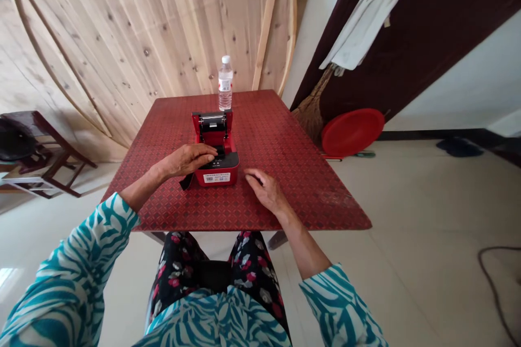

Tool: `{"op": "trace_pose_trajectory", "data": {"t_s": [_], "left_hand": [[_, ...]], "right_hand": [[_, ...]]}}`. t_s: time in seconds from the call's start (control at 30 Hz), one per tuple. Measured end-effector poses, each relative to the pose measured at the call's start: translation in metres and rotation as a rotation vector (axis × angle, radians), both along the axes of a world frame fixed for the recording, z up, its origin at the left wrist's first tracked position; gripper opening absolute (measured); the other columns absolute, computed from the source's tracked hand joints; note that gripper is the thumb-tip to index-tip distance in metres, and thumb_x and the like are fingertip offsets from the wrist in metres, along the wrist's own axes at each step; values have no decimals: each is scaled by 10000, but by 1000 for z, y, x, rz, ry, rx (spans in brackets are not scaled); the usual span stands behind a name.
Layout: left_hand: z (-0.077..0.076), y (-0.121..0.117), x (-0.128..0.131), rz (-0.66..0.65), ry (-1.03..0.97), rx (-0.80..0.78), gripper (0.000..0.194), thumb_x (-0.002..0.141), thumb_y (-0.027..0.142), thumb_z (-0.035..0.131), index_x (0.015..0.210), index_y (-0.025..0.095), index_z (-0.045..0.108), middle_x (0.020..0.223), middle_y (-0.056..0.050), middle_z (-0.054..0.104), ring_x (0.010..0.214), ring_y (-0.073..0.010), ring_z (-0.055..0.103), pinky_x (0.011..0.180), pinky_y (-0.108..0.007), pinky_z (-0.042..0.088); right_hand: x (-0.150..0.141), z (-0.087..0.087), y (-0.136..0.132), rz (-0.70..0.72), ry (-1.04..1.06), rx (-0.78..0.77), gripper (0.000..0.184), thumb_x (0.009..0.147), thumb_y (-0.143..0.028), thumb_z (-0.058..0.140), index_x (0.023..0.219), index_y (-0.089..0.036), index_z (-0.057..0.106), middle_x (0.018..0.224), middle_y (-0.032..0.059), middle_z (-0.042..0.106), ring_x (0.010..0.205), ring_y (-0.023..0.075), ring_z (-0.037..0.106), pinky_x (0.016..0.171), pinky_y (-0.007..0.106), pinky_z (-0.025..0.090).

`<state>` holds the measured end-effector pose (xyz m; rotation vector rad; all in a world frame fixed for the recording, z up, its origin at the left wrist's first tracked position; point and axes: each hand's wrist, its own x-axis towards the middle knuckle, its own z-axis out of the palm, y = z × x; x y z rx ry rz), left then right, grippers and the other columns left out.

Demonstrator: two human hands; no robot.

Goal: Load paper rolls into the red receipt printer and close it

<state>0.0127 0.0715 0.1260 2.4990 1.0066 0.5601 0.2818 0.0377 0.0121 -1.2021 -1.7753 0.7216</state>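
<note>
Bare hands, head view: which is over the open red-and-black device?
The left hand, its fingers over the black panel of the device; the right hand is apart, right of it.

One view is taken from the person's head: the red table [280, 141] is looked down on from above its near edge, with the camera faced forward to the wooden panel [175, 27]. The patterned top [220, 317] is caught close up, the panel farther off.

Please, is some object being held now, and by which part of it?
It cannot be told for the left hand: its fingers are at the open printer's black top panel, but no grip is clear. The right hand holds nothing visible.
</note>
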Motion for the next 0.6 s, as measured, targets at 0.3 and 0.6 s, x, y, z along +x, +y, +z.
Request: {"op": "trace_pose_trajectory", "data": {"t_s": [0.3, 0.6], "left_hand": [[-16, -14, 10, -22, -3, 265, 312, 979, 273, 448, 1177, 162, 662, 1154, -129, 706, 1083, -223, 650, 971, -422, 512], [-16, -32, 13, 30, 137, 375, 336, 988, 314, 441, 1173, 148, 668, 1222, -147, 662, 1104, -253, 608, 1003, -455, 449]], "right_hand": [[-45, 70, 126, -2, 295, 61, 614, 881, -698, 428, 1292, -255, 537, 1413, 92, 571, 1330, 234, 517, 1165, 488, 372], [-58, 70, 129, 19, 313, 174, 619, 896, -718, 357, 1211, -253, 616, 1299, 58, 652, 1264, 206, 561, 1147, 428, 399]]}}
